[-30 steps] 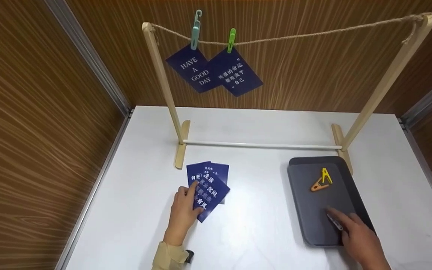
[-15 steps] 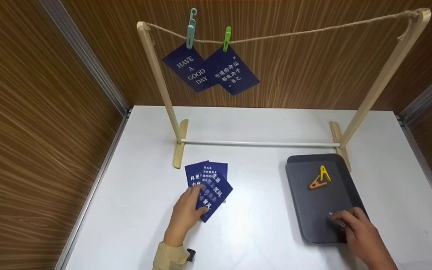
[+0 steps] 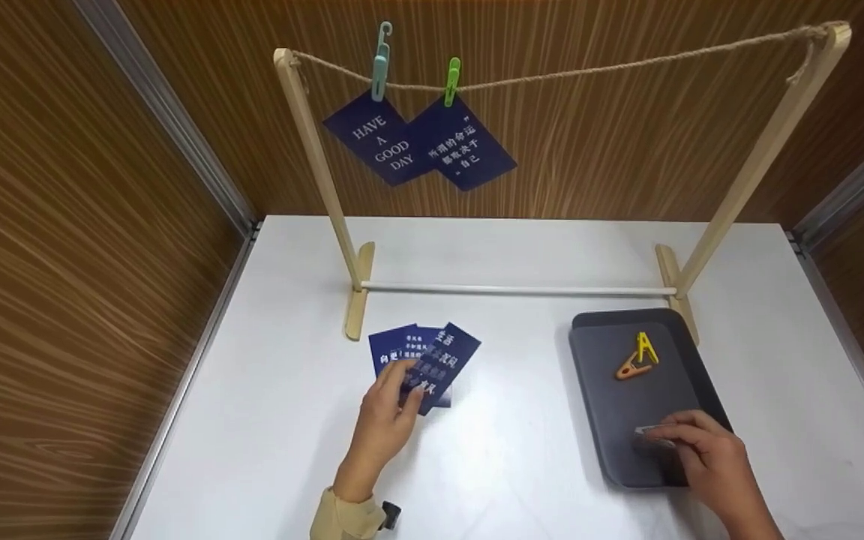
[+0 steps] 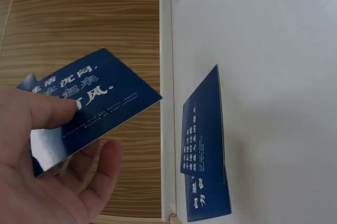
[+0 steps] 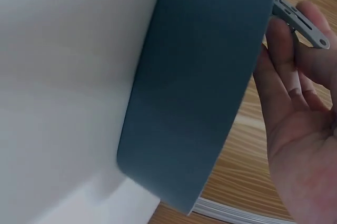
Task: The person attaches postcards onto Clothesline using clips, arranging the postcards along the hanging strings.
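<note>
My left hand [image 3: 387, 420] pinches a dark blue card [image 4: 100, 97] with white lettering between thumb and fingers, lifted off the table. Beneath it, two more blue cards [image 3: 394, 346] lie overlapping on the table. Over the near end of the grey tray [image 3: 595, 420], my right hand [image 3: 713, 450] pinches a grey clothespin [image 5: 301, 22] between thumb and fingers. A yellow clothespin [image 3: 646, 348] and an orange clothespin [image 3: 633, 367] rest in the tray, touching or nearly so.
A wooden stand [image 3: 319, 157] carries a sagging twine line [image 3: 589, 71]. Two blue cards hang there: a teal clothespin [image 3: 379, 71] holds the "HAVE A GOOD DAY" card [image 3: 372, 142], and a green clothespin [image 3: 452, 81] the other card [image 3: 469, 161]. A white rod [image 3: 514, 289] joins the stand's feet.
The left hand has picked the top card up off the pile and shifted it slightly right. The right hand has raised the grey clothespin from the tray's floor and turned it.
</note>
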`<move>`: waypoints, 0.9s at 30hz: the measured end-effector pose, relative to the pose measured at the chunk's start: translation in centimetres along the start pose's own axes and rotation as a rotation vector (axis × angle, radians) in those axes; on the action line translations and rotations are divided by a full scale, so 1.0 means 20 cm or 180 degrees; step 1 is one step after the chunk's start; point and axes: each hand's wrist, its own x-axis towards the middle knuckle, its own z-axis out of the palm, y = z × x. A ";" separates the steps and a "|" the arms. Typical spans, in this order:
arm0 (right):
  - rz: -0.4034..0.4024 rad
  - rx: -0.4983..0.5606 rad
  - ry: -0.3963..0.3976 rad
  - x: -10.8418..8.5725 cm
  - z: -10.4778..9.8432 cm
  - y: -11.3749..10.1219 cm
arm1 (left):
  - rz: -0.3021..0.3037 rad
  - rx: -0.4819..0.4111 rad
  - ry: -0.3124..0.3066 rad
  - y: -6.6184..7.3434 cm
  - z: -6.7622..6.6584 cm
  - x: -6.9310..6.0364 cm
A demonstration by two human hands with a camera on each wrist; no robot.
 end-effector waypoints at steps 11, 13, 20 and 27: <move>0.1868 0.3621 0.0153 0.04 -0.11 -0.08 | 0.0041 -0.0376 0.0291 0.02 0.02 0.01; 0.1776 0.3955 0.0130 0.05 -0.11 -0.08 | 0.0088 -0.0407 0.0358 0.02 0.02 0.01; 0.1764 0.3821 0.0517 0.08 -0.07 -0.13 | 0.0082 -0.0542 0.0370 0.01 0.03 0.01; 0.1848 0.3407 0.0572 0.19 -0.08 -0.17 | -0.0066 -0.0680 0.0305 0.02 0.01 0.01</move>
